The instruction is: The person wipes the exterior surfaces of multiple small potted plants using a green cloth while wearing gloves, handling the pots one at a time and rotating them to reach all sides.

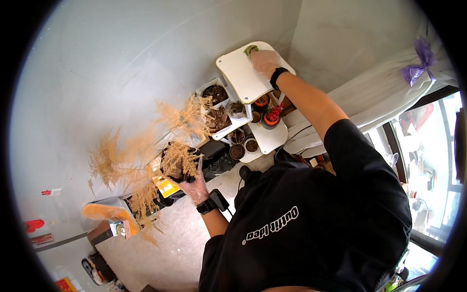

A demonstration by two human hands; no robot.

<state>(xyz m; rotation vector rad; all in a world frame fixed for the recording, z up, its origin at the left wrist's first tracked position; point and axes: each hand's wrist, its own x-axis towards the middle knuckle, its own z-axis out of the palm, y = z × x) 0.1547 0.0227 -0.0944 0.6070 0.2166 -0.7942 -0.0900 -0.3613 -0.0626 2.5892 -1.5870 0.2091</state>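
My right hand [265, 62], in a clear plastic glove, presses a folded green cloth [250, 50] on the white top board [239, 75] of a tiered plant stand, near its far edge. My left hand [196, 188], also gloved, grips the near side of a black plant pot [189, 178], held off to the left of the stand. Feathery dry tan foliage [180, 158] spreads from the pot leftward and up along the grey wall. It hides much of the pot's rim and soil.
Below the top board are a white planter box of dark soil [215, 94], a red-berried plant [274, 113] and small brown pots [236, 151]. A pale curtain [365, 95] hangs at right. Boxes and an orange item [98, 211] stand by the left wall.
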